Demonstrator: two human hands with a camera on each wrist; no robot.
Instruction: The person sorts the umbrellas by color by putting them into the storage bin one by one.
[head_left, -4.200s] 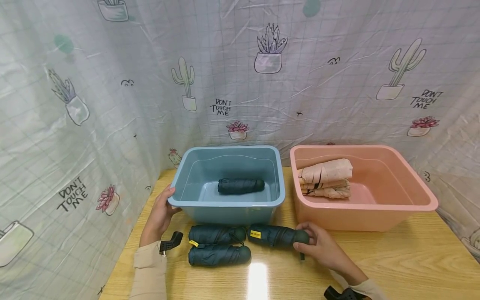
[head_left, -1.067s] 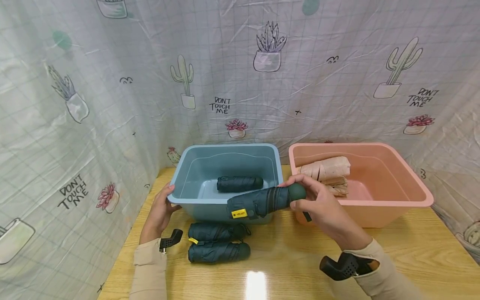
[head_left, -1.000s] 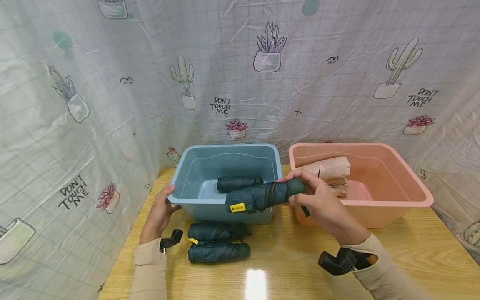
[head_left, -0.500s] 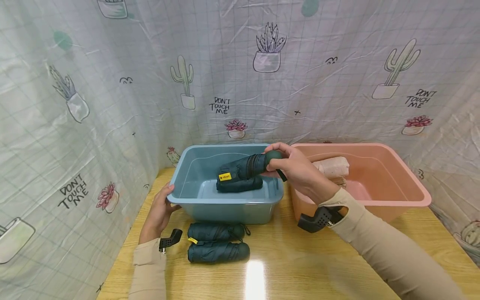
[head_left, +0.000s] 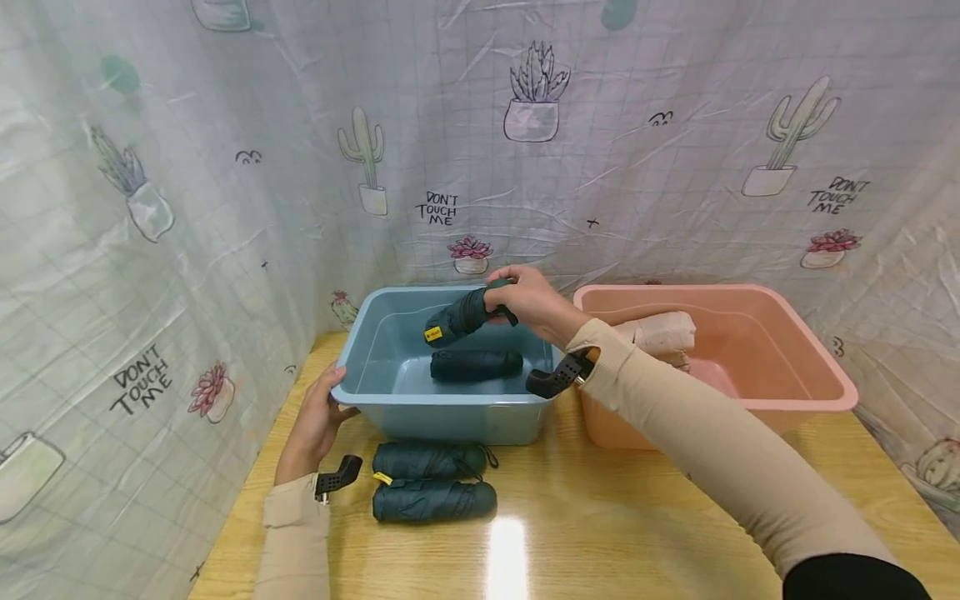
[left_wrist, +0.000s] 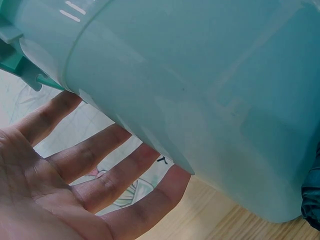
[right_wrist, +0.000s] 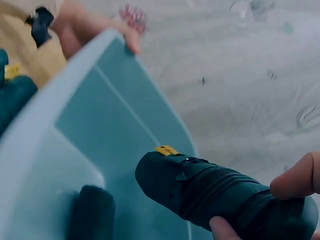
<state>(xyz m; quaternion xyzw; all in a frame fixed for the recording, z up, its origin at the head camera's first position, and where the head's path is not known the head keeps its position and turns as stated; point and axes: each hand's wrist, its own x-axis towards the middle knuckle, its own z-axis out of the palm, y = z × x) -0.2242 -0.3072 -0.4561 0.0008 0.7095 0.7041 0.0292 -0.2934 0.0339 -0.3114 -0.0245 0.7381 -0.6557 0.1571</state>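
My right hand holds a folded dark green umbrella by its handle end, tilted over the blue bin. In the right wrist view, thumb and finger pinch this umbrella, its yellow tag at the far end. Another folded umbrella lies on the bin's floor. My left hand holds the bin's left front corner, thumb over the rim. In the left wrist view, the fingertips touch the bin's outer wall. Two more folded umbrellas, a rear one and a front one, lie before the bin.
To the right stands a pink bin with beige folded bundles inside, partly hidden by my right arm. A patterned curtain hangs behind both bins. Everything stands on a wooden table.
My right hand has picked up the umbrella from the table before the bins, lifted it and carried it left and back over the blue bin. The left hand stays at the bin's corner.
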